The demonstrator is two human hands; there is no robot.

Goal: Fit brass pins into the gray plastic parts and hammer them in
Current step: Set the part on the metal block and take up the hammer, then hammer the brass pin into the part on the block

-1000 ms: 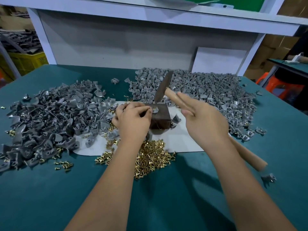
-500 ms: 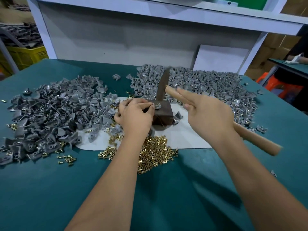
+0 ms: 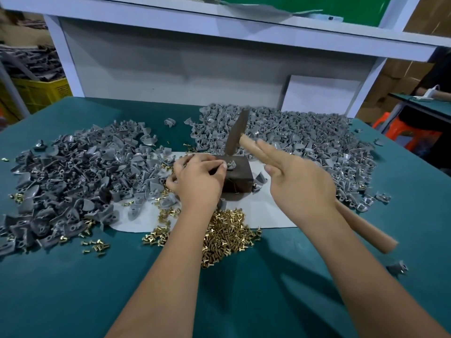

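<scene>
A dark metal block (image 3: 240, 178) sits on a white sheet (image 3: 268, 211) in the middle of the green table. My left hand (image 3: 199, 178) pinches a small gray plastic part (image 3: 231, 164) on top of the block. My right hand (image 3: 297, 181) grips a wooden-handled hammer (image 3: 361, 226), index and middle fingers stretched along the handle. The dark hammer head (image 3: 236, 132) stands just above the part. A heap of brass pins (image 3: 227, 234) lies in front of the block.
Big piles of gray plastic parts lie at the left (image 3: 73, 181) and at the back right (image 3: 305, 140). Loose brass pins (image 3: 96, 247) are scattered at the front left. A white frame (image 3: 219, 32) rises behind the table. A single gray part (image 3: 397, 268) lies at the right front.
The hammer head has come down a little toward the part on the block. My left hand stays pinching the part.
</scene>
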